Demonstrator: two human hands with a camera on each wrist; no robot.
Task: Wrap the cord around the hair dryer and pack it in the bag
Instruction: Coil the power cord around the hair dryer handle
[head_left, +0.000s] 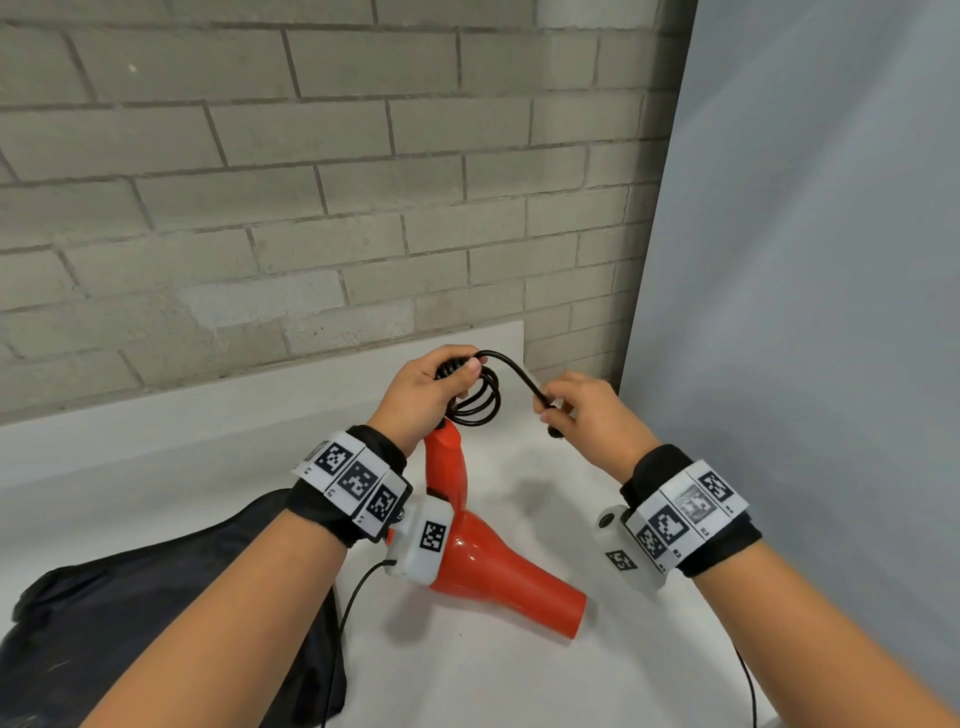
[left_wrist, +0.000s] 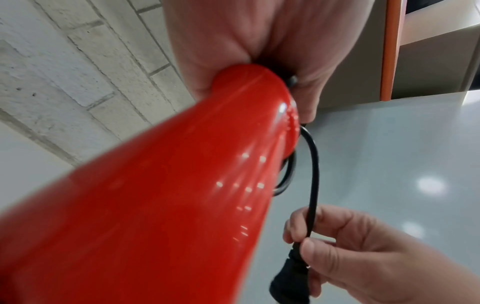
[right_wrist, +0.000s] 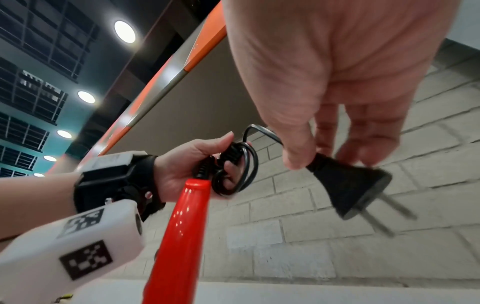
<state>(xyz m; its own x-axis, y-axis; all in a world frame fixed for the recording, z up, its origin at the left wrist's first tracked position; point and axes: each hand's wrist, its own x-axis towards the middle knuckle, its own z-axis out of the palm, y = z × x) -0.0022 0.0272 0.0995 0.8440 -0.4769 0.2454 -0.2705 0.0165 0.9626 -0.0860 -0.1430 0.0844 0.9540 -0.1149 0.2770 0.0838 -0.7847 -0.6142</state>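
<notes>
The red hair dryer (head_left: 498, 566) stands nozzle-down on the white table (head_left: 519, 675), handle (head_left: 447, 457) pointing up. My left hand (head_left: 431, 384) grips the top end of the handle and the black cord (head_left: 478, 400) coiled there in several loops. A short free length of cord arcs right to my right hand (head_left: 576, 410), which pinches it just behind the black plug (right_wrist: 348, 189). The plug's two prongs stick out past my fingers. In the left wrist view the red handle (left_wrist: 155, 195) fills the frame, with the plug (left_wrist: 291, 275) low at the right. The black bag (head_left: 156, 613) lies flat at the left.
A grey brick wall (head_left: 311, 182) rises just behind the table. A pale blue panel (head_left: 805, 260) closes off the right side. Thin black wires from the wrist cameras trail over the table at the front (head_left: 343, 623).
</notes>
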